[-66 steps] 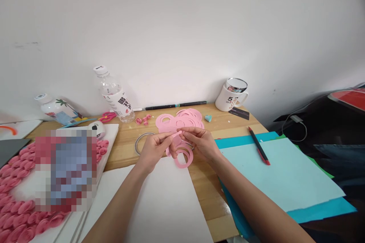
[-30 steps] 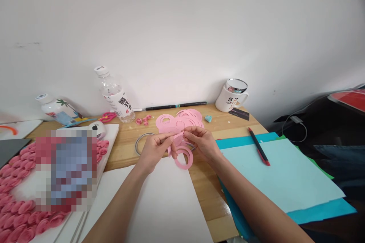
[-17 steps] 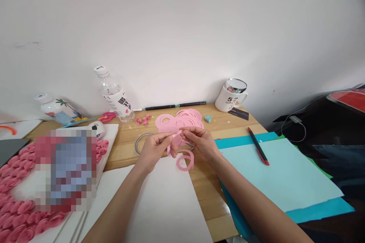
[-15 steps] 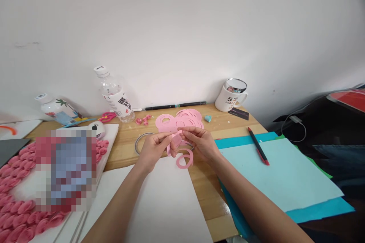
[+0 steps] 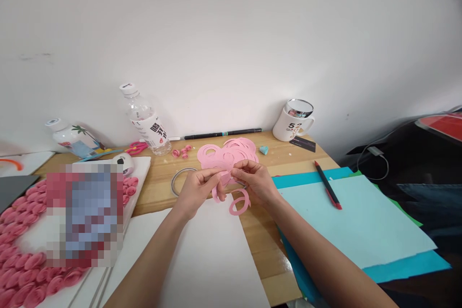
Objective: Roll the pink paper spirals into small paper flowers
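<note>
Right hand (image 5: 254, 179) pinches paper (image 5: 226, 178) — wooden table (image 5: 260, 236), white wall (image 5: 216, 57).

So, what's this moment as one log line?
left hand: pinching pink paper strip | right hand: pinching same strip | beyond: pink paper rings | right side: pen on blue sheets

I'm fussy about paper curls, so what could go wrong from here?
1. The pink paper strip is pinched between the fingertips of the left hand and right hand; a hard tug might crease or tear it.
2. A loose pink curl hangs just below the hands and might snag or twist.
3. The right forearm crosses the blue sheets; a nudge might shift them.
</note>
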Motion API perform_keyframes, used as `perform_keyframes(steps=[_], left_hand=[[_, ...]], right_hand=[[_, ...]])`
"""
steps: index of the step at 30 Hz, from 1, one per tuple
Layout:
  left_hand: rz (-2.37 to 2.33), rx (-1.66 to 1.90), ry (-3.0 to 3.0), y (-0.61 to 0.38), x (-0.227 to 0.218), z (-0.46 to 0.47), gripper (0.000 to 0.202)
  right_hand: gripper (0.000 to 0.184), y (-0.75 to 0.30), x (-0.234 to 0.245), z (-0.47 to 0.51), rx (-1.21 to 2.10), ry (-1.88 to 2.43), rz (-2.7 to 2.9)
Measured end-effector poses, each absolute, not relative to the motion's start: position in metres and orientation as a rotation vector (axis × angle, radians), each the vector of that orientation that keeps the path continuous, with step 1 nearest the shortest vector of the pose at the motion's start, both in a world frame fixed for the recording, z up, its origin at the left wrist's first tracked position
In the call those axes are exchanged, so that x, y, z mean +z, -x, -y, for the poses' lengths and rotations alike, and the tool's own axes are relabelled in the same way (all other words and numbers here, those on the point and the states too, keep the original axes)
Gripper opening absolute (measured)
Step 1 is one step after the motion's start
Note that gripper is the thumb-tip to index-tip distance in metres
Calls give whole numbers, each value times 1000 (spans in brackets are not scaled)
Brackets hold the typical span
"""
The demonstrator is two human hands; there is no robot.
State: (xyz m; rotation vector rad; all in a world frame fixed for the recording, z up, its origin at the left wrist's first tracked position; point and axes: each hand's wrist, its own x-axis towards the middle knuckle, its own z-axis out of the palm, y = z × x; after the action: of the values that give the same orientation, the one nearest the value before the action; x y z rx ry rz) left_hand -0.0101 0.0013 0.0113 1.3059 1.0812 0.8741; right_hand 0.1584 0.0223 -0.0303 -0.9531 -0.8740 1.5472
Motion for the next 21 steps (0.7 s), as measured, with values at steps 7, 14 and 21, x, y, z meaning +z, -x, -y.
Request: perform_keyframes(steps=[7, 14, 21], left_hand=[[-1081, 903, -1266, 10, 12, -2, 25], [-1083, 923, -1260, 10, 11, -3, 26], [-1063, 901, -1276, 10, 12, -2, 25]], right_hand=[[20, -157, -28, -22, 1551, 966, 853], [23, -158, -32, -24, 1540, 937, 945], [20, -160, -35, -25, 1546, 947, 883]])
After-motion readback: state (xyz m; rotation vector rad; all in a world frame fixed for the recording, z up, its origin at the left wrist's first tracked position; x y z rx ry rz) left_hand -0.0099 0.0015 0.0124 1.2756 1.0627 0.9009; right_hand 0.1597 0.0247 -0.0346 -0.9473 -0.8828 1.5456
